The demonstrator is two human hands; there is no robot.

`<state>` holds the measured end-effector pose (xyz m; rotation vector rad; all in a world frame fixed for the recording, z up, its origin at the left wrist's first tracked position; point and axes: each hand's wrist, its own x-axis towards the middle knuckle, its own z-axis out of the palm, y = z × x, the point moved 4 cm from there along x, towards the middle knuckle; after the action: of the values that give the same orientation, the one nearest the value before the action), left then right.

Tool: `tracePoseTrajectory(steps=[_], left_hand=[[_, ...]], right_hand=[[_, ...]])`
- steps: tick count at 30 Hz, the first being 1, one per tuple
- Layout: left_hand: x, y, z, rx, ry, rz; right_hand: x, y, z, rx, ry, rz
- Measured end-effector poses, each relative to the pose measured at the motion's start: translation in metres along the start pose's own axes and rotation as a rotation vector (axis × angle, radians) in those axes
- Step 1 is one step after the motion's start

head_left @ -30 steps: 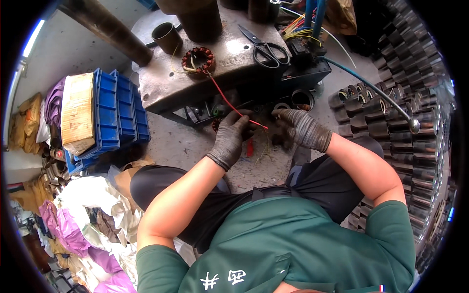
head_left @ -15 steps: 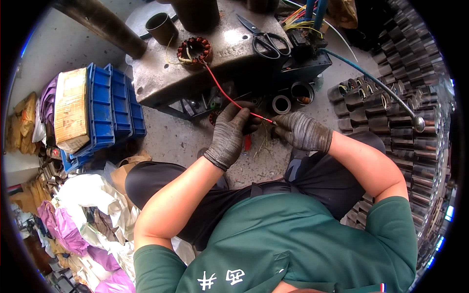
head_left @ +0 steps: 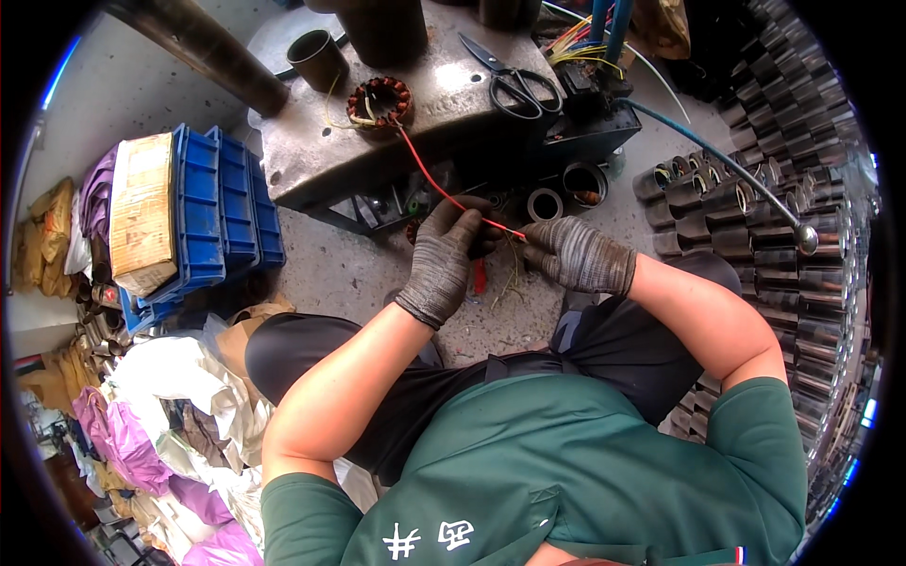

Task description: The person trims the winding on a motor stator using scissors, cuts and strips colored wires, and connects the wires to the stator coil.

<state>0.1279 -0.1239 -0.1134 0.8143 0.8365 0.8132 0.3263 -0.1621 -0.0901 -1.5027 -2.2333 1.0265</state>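
Observation:
A ring-shaped motor stator with copper windings (head_left: 379, 102) sits near the front edge of the metal bench (head_left: 444, 104). From it a red wire (head_left: 422, 166) runs down toward me. My left hand (head_left: 444, 253), in a grey knit glove, is closed on the wire between thumb and fingers. Close by on the right, my right hand (head_left: 582, 255), gloved alike, pinches the wire's end, where a short dark stretch shows. The fingertips hide the very tip. Thin yellowish wire strands (head_left: 512, 288) lie below, between the hands.
Black scissors (head_left: 519, 87) lie on the bench, right of the stator. A metal cup (head_left: 317, 59) and a thick bar (head_left: 203, 52) are at the left. Blue crates (head_left: 200, 208) stand left; many metal cylinders (head_left: 717, 193) are stacked right. A blue hose with a ball end (head_left: 807, 236) juts in.
My right hand has shifted very slightly left along the wire's end. The left hand keeps its hold, and the whole view has moved a little.

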Motion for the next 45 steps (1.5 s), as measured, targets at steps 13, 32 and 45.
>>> tracePoseTrajectory(steps=[13, 32, 45], left_hand=[[0.001, 0.004, 0.0, 0.011, 0.006, -0.002], [0.002, 0.052, 0.009, 0.161, -0.104, -0.004], [0.007, 0.083, -0.002, 0.059, 0.037, 0.091]], right_hand=[[0.001, -0.011, -0.009, 0.044, -0.068, 0.101], [0.041, -0.037, -0.038, 0.64, -0.33, 0.33], [0.055, -0.044, -0.033, 0.991, -0.228, 0.3]])
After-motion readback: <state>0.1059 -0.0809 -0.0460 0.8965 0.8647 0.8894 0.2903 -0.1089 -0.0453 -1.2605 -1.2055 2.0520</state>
